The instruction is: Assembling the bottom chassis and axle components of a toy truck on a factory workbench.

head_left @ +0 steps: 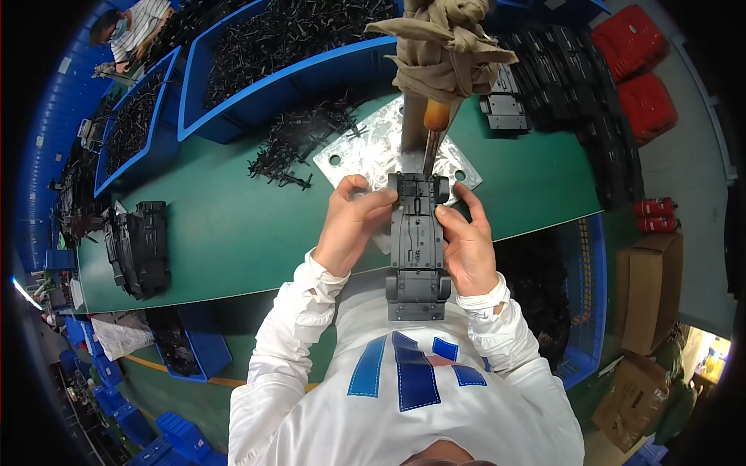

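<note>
Between my two hands is a long black plastic toy car chassis (417, 241), its far end under the tip of a screwdriver-like metal bit (431, 151). My left hand (351, 221) grips the chassis along its left side, thumb on the surface near the far end. On the opposite edge, my right hand (468, 237) pinches it with thumb and fingers. An orange-brown handle (437, 115) tops the bit, with beige cloth (447, 54) wrapped above it. Beneath the far end lies a shiny metal plate (353, 151) with holes. Whether the bit touches the chassis, I cannot tell.
Loose black parts (299, 140) lie on the green table (233, 248), before a large blue bin (287, 81) of similar parts. Stacked black chassis (138, 248) stand at left, more (567, 85) at far right. A blue crate (594, 295) sits below the right edge. Another person (140, 35) works far left.
</note>
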Available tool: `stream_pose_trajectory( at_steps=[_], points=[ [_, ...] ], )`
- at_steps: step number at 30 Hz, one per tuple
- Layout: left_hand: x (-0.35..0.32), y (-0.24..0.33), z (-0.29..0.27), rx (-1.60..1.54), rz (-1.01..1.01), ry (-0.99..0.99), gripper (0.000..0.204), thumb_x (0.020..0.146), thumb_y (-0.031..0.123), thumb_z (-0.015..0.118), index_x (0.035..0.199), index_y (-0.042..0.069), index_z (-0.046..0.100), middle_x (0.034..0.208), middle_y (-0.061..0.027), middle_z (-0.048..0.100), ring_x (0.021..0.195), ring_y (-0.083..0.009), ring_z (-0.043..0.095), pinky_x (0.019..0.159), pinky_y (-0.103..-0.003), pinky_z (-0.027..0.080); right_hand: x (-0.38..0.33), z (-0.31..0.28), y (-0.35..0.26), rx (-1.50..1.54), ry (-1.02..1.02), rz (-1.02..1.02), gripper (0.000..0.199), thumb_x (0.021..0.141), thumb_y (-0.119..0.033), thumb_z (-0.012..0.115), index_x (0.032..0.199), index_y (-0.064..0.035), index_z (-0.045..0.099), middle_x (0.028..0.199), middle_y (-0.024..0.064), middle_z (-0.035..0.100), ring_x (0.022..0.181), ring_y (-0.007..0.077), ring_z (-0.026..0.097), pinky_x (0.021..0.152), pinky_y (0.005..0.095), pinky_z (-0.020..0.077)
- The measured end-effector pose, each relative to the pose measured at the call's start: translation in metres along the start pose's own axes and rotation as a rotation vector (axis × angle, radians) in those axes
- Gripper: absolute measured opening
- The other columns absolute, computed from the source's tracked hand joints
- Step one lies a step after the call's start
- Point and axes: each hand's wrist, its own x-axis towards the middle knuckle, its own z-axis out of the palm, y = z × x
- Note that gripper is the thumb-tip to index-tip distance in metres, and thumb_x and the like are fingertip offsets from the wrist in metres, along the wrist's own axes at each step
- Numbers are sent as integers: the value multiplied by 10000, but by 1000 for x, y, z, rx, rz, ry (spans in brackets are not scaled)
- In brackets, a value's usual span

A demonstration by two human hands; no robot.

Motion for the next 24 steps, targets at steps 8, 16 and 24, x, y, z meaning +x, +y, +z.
stream_pose_trajectory(
  at_steps=[8, 16, 24],
  points=[
    [8, 11, 0, -28, 32, -28, 400, 838, -23, 673, 1048, 102, 357, 1000, -143, 644, 926, -216, 640, 851, -326, 495, 11, 12, -2, -41, 23, -11, 631, 884, 5, 631, 1427, -93, 325, 1105, 80, 614, 1019, 162, 592, 872, 332, 500],
    [17, 13, -3, -57, 51, -38, 394, 836, -22, 672, 1036, 116, 363, 991, -140, 649, 921, -223, 640, 843, -326, 492, 16, 21, -7, -6, 19, -8, 648, 882, -1, 634, 1440, -91, 317, 1114, 79, 603, 1023, 168, 592, 878, 345, 504],
    [17, 15, -3, -74, 39, -37, 373, 836, -22, 670, 1022, 117, 378, 995, -136, 653, 918, -225, 641, 833, -324, 490, 15, 22, -7, -23, 18, -9, 700, 879, -7, 637, 1475, -91, 279, 1106, 72, 603, 1025, 164, 587, 904, 353, 492]
  ],
)
